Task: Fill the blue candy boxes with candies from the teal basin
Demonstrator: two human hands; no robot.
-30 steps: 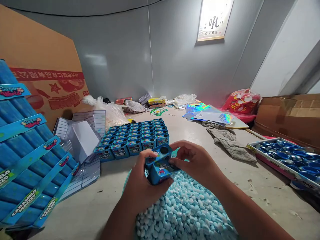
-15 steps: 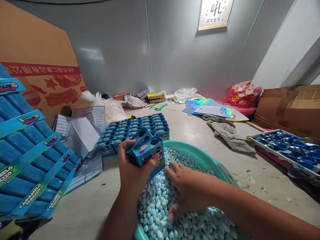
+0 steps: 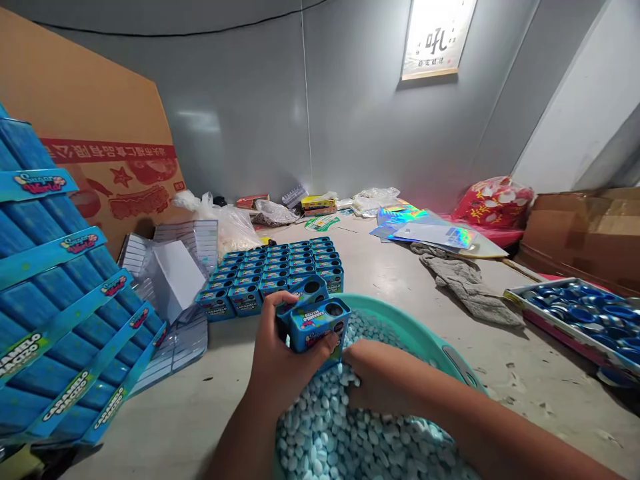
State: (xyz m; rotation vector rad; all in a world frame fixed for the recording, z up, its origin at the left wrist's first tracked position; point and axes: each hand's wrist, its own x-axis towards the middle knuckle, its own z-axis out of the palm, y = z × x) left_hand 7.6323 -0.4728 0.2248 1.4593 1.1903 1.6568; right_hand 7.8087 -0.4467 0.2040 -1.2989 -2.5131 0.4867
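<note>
Two small blue candy boxes with dark round openings are in my left hand [image 3: 290, 360], its fingers and thumb wrapped round them. The front box [image 3: 317, 327] is tilted over the candies; the rear box [image 3: 311, 288] is partly hidden behind it. My right hand [image 3: 377, 377] is closed with curled fingers, dug into pale blue candies [image 3: 330, 433] just right of the boxes. Several candies show at its fingers, though the fingertips are hidden. A turquoise basin [image 3: 415, 327] holds the candies under both hands.
Rows of similar blue boxes [image 3: 247, 300] stand behind the basin. At left rises a tiered blue display [image 3: 65, 293], near clear plastic trays [image 3: 173, 353] and a large carton [image 3: 100, 93]. To the right are a grey glove [image 3: 460, 287] and a box of blue lids [image 3: 585, 310].
My right hand has gone from spread fingers to a curled grip in the candies. My left hand keeps hold of both boxes. The head view has shifted slightly.
</note>
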